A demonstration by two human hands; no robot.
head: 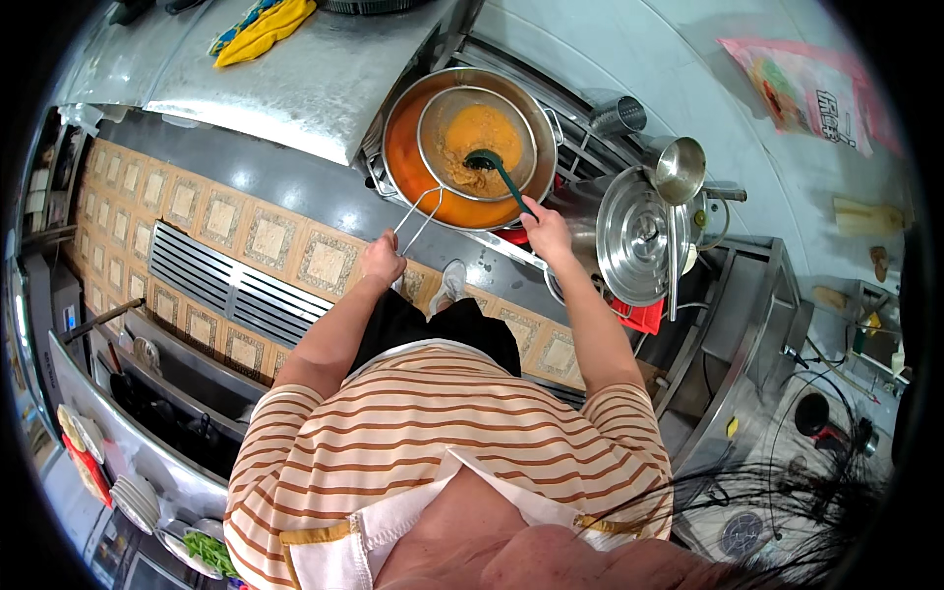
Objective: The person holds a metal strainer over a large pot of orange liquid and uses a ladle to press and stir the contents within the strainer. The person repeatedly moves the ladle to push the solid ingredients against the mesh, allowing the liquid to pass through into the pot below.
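A wide stainless steel pot [543,195] holds orange liquid [408,162]. Resting in that liquid is a round fine-mesh strainer [435,151], with brownish pulp [464,177] and some of the liquid inside its bowl. My left hand [383,258] grips the strainer's wire handle [422,220] just outside the pot's near rim. In my right hand [547,232] is a dark green ladle [504,173], its bowl down in the strainer against the pulp.
Right of the pot stands a tall steel pot with a leaning lid [640,236]. A long-handled steel ladle [677,171] hangs over it. A perforated metal cylinder [619,116] sits behind. Left is a steel counter [295,88] with a yellow cloth [265,33]. A floor grate [236,269] lies lower left.
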